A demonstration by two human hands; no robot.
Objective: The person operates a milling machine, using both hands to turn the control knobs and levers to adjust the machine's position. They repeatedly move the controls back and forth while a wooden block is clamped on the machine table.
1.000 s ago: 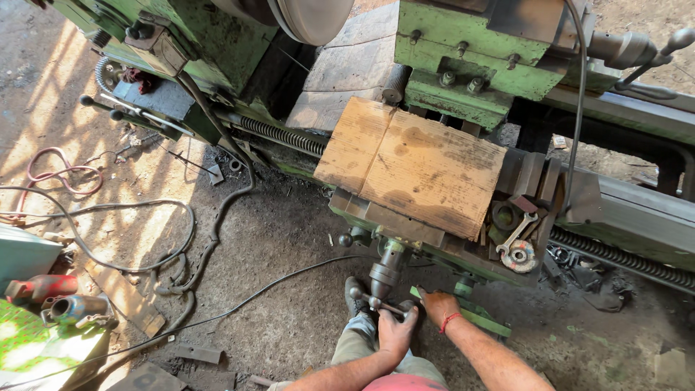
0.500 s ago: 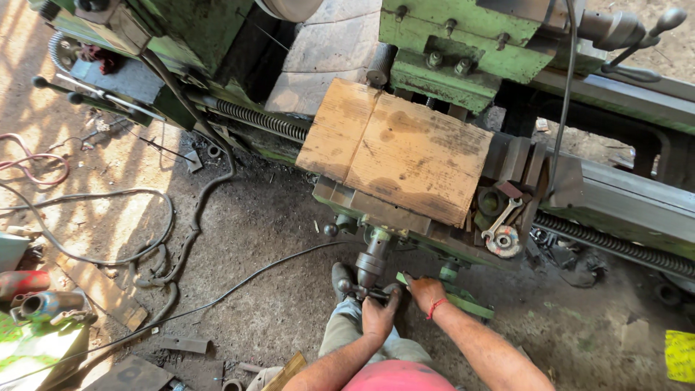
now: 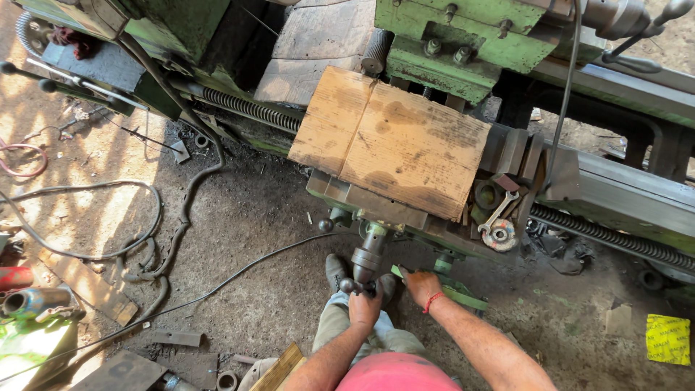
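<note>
The left hand (image 3: 364,308) is closing its fingers round the dark crank handle (image 3: 360,287) that is sticking out toward the person from the near side of the green lathe (image 3: 463,51), low in the middle of the view. The right hand (image 3: 422,286) is lying just to the right of it, fingers bent over a green lever (image 3: 456,293) under the carriage; how firmly it is gripping, I cannot tell. A red band is circling that wrist. Directly above the handle, a worn wooden board (image 3: 394,141), flat, stained and split into two planks, is covering the carriage and hiding what lies beneath. At the board's right edge a steel wrench (image 3: 498,211) is lying across a round metal part. A long threaded screw (image 3: 250,110) is running along the lathe's front on the left, and another stretch of it is showing on the right. The person's shoes (image 3: 337,271) are standing on a dirt floor (image 3: 260,217), gritty and dark with oil. Black cables (image 3: 137,239) are snaking over the floor to the left, one thin line crossing right up to the feet. A yellow paper (image 3: 667,339) is lying far right, and a wooden plank (image 3: 87,286) near the left edge.
</note>
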